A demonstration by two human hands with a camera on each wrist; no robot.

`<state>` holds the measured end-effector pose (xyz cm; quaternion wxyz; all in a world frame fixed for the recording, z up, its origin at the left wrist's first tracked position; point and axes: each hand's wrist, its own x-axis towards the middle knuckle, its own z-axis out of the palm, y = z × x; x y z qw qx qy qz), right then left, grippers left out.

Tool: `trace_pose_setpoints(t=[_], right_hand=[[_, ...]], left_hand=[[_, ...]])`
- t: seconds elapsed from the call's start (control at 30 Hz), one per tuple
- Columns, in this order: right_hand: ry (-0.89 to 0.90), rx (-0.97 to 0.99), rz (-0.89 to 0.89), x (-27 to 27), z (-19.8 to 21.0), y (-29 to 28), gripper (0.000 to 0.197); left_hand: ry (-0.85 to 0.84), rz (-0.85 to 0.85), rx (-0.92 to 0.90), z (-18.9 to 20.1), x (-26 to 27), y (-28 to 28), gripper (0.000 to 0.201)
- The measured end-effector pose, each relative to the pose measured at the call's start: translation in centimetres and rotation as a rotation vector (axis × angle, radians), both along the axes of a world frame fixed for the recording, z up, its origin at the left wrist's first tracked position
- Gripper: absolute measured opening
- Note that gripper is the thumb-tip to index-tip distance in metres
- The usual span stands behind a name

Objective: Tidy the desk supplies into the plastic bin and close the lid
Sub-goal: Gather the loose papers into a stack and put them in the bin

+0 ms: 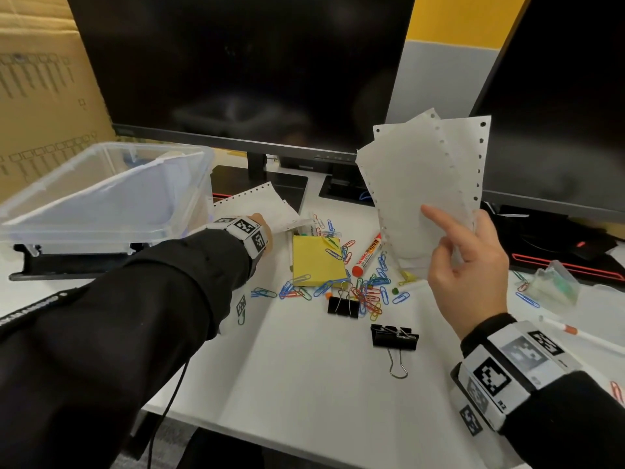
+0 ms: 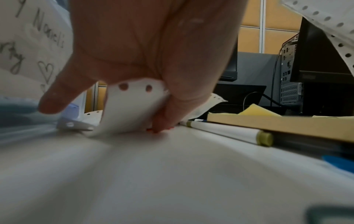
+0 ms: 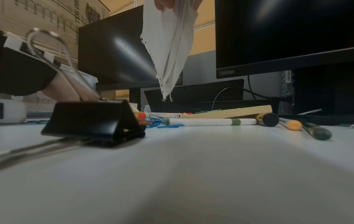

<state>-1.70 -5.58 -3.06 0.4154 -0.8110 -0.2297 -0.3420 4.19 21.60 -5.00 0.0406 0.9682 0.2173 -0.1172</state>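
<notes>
Legibly, monitor [image 3: 283,34] badge "ThinkVision"; right hand [image 1: 468,262] holds sheets [image 1: 426,184]

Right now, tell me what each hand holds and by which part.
Right hand: a fanned sheaf of white perforated paper sheets, gripped at its lower edge. Left hand: another white perforated sheet on the desk, pinched at its hole-punched edge.

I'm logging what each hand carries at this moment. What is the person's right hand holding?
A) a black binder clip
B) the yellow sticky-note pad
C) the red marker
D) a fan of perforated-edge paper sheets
D: the right hand grips several perforated-edge paper sheets raised above the desk, while clips, marker and pad lie on the desk.
</notes>
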Motion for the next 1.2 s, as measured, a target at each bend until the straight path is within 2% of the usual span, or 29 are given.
trace_pose_setpoints(t=[0.07,0.13,0.43,0.57,0.67,0.77,0.87,0.93,1.03,1.1,1.13,1.2], right_hand=[[-0.021,0.008,0.008,0.0,0.1,0.0,0.041],[-0.048,0.008,0.015,-0.2,0.2,0.1,0.043],[-0.027,0.026,-0.009,0.0,-0.1,-0.2,0.041],[0.035,-0.002,-0.045,0.0,-0.2,-0.4,0.042],[0.071,-0.023,-0.086,-0.2,-0.1,-0.4,0.046],[0.088,-0.023,-0.083,-0.4,0.0,-0.4,0.052],[0.103,0.047,-0.044,-0.8,0.4,-0.3,0.065],[0.102,0.105,-0.026,-0.8,0.3,-0.3,0.073],[0.133,0.190,-0.014,-0.7,0.3,-0.4,0.081],[0.160,0.216,-0.014,-0.8,0.3,-0.4,0.082],[0.158,0.223,-0.006,-0.9,0.3,-0.3,0.082],[0.124,0.233,0.020,-1.0,0.3,-0.3,0.077]], left_hand=[[-0.039,-0.027,0.091,-0.5,0.2,1.0,0.054],[-0.092,-0.043,0.087,-0.6,0.4,1.6,0.060],[-0.177,0.010,0.015,2.1,-0.4,0.1,0.044],[-0.263,-0.060,0.053,2.7,-1.8,-0.9,0.044],[-0.399,-0.144,0.094,3.3,-3.2,-1.6,0.041],[-0.591,-0.209,0.032,4.2,-4.8,-2.3,0.032],[-0.807,-0.230,-0.247,6.0,-6.2,-3.3,0.025],[-0.914,-0.222,-0.617,7.3,-7.1,-4.3,0.028],[-0.995,-0.156,-1.274,9.0,-7.9,-5.5,0.028],[-0.983,-0.139,-1.628,9.7,-8.1,-5.7,0.019],[-0.922,-0.140,-1.758,9.8,-8.1,-5.7,0.018],[-0.751,-0.136,-1.869,9.2,-7.8,-6.1,0.021]])
